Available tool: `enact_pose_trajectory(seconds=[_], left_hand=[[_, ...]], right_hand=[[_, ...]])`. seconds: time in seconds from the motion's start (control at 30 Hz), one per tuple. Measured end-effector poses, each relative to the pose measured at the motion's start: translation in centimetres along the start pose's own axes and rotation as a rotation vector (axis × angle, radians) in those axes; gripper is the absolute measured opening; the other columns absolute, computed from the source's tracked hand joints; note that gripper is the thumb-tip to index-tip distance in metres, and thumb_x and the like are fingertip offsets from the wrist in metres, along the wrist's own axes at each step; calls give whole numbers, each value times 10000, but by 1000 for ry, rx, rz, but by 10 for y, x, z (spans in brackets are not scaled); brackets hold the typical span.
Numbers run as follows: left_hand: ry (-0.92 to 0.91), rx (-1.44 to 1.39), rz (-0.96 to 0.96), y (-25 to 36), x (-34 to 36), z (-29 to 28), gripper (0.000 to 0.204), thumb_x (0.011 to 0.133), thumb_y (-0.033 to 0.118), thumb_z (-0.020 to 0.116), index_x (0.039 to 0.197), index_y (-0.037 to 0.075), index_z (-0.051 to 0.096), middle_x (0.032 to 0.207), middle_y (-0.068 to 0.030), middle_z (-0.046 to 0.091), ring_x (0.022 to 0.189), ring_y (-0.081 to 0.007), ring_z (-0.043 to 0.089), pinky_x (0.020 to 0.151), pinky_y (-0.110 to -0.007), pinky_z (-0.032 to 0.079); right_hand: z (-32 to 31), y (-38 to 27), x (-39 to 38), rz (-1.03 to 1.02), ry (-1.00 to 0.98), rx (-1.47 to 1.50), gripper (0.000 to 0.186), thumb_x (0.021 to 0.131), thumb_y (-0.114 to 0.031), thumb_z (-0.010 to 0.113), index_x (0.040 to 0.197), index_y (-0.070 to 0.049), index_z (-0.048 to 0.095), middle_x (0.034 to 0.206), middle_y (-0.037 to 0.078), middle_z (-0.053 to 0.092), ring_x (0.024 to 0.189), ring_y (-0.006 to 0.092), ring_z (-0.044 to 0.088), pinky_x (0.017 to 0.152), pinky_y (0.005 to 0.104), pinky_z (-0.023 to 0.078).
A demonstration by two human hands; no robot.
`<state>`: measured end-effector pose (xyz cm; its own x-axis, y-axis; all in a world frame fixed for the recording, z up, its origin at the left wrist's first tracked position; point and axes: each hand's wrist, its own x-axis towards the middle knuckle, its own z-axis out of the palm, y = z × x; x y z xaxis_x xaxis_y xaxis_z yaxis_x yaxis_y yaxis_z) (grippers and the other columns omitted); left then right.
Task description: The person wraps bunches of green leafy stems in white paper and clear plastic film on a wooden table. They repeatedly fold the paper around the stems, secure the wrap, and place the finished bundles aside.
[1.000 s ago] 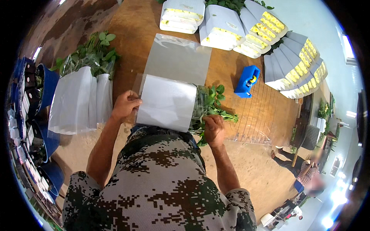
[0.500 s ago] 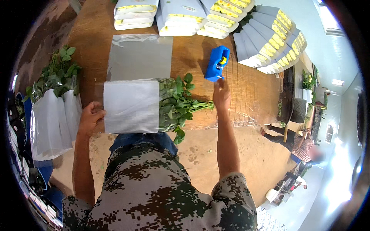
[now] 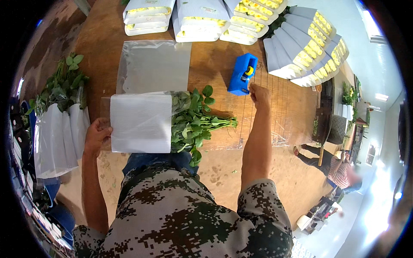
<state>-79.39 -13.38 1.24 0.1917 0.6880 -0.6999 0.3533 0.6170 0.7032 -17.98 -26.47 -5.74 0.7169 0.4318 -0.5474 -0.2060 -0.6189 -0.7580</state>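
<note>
In front of me on the table lies a bouquet wrapped in white corrugated paper (image 3: 140, 123) inside a clear plastic sleeve (image 3: 105, 112). Its green leaves and bare stems (image 3: 219, 123) stick out to the right. At the left end, my left hand (image 3: 98, 135) is closed on the sleeve's edge, by the corner of the paper. Just right of the near end of a blue tape dispenser (image 3: 238, 79), which carries a yellow roll, my right hand (image 3: 261, 95) has its fingers pinched together. Whatever is in that pinch is too small to make out.
A flat clear plastic sheet (image 3: 152, 64) lies beyond the bouquet. Wrapped yellow flower bunches (image 3: 200, 21) are stacked along the far side, with more (image 3: 301, 43) at far right. Other white-wrapped bunches (image 3: 56, 137) stand on the left. Another person (image 3: 337, 167) is at right.
My right hand has drawn a little to the right, away from the tape dispenser's end. My left hand and the bouquet appear slightly further left in view.
</note>
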Motion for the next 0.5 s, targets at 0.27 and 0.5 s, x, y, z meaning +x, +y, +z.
enact_pose_trajectory(seconds=[0.27,0.5], left_hand=[[-10,19,14,-1,-9,-4,413,849,112,700,1223,46,535,977,-60,645,845,-138,621,722,-280,521],[-33,51,75,-1,2,-5,390,824,125,735,1171,22,587,1014,-90,657,843,-153,628,714,-307,541]], right_hand=[[36,39,-44,-52,82,-17,135,851,-110,650,815,19,663,703,104,660,630,197,667,501,319,513],[14,70,-74,-254,-71,-415,240,794,-161,608,600,-24,647,532,57,592,482,128,553,458,299,416]])
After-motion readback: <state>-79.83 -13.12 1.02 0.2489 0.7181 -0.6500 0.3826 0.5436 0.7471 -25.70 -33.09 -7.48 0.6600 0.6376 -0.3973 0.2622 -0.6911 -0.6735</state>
